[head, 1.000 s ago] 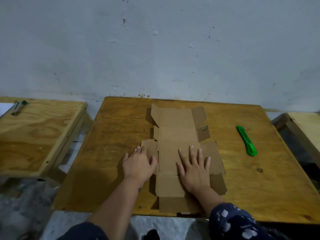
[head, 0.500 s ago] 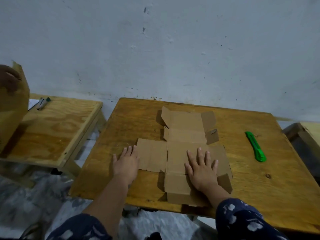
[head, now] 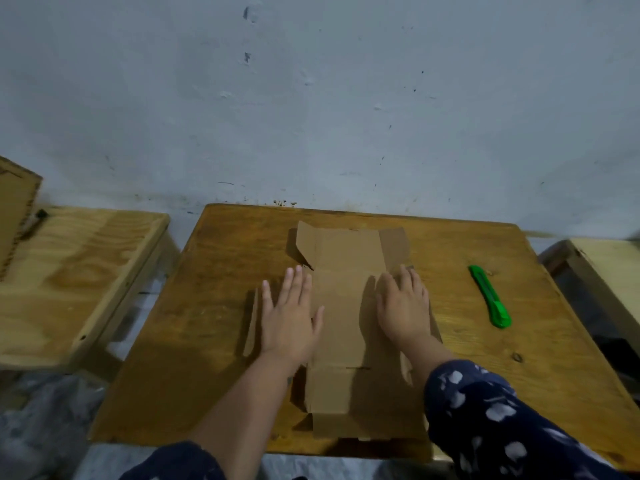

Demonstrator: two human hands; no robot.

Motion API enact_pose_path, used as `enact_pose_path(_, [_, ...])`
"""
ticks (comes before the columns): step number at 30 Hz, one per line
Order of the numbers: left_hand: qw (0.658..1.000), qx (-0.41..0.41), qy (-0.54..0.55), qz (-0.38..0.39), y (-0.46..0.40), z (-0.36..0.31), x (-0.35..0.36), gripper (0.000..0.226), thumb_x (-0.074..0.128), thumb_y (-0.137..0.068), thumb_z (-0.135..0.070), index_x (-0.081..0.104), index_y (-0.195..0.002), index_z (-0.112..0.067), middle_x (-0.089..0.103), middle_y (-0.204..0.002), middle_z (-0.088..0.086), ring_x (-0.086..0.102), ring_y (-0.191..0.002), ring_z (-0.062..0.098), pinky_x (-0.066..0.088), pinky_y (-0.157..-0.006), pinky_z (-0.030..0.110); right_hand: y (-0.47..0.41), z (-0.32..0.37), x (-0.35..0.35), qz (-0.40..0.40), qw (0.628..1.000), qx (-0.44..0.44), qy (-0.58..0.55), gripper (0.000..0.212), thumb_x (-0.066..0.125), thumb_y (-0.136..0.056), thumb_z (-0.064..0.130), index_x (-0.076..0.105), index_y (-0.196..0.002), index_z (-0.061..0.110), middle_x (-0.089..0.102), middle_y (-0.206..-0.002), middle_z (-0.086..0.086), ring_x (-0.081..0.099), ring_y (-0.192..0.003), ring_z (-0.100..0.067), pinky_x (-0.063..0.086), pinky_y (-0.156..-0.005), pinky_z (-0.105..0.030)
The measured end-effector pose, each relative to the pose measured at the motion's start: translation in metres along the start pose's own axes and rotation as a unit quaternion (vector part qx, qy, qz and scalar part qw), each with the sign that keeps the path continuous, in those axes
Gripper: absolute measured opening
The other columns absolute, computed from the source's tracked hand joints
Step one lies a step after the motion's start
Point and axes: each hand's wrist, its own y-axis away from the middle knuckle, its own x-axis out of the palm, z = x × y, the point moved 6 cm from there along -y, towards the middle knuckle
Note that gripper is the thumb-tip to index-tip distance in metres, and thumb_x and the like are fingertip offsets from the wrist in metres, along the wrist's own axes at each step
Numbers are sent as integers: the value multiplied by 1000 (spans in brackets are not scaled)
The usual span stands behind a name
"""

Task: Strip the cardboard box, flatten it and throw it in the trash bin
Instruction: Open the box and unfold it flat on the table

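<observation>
An unfolded brown cardboard box (head: 341, 317) lies flat in the middle of the wooden table (head: 214, 306), its far flaps reaching toward the wall. My left hand (head: 289, 315) rests palm down on the box's left side panel, fingers spread. Palm down as well, my right hand (head: 403, 308) presses the right side panel, fingers apart. Neither hand grips anything. No trash bin is in view.
A green utility knife (head: 490, 296) lies on the table to the right of the box. A lighter wooden table (head: 69, 282) stands at the left with another cardboard piece (head: 15, 216) at its far edge. Another wooden surface (head: 609, 268) is at the right.
Both hands have slid farther up the cardboard and apart, my left one back onto the left panel and my right one onto the right panel. The view has tilted closer.
</observation>
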Motion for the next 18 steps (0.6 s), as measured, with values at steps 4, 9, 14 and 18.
enact_pose_path(4, [998,19,0,56,-2,-18,25,77,11,-91,-65,-8,-151,-21,-19,-158,3,-24,-143,20,-13,-115,55,-42,-16,0,22,997,63,34,57,31,-100,35,16,-150,12,7,-159,-17,6,-147,-31,8,-118,-44])
enact_pose_path(9, [996,17,-18,81,-5,2,46,85,1,-80,-77,-15,-148,-28,-28,-154,-1,-28,-142,20,-19,-112,54,-73,-23,9,69,987,132,-51,55,34,-100,30,19,-149,10,28,-153,-17,42,-130,-35,41,-103,-47])
enact_pose_path(14, [996,58,14,64,-5,16,54,78,18,-86,-77,28,-147,-30,24,-156,1,21,-144,23,-4,-110,50,-92,-31,6,15,984,173,-41,51,37,-99,34,27,-147,19,49,-137,-13,44,-124,-33,38,-99,-45])
enact_pose_path(18, [996,64,31,59,-5,16,54,75,27,-86,-74,41,-143,-28,37,-151,0,33,-140,23,5,-110,50,-114,-28,10,21,982,161,-100,48,40,-99,29,31,-145,23,49,-134,-17,51,-117,-33,48,-93,-46])
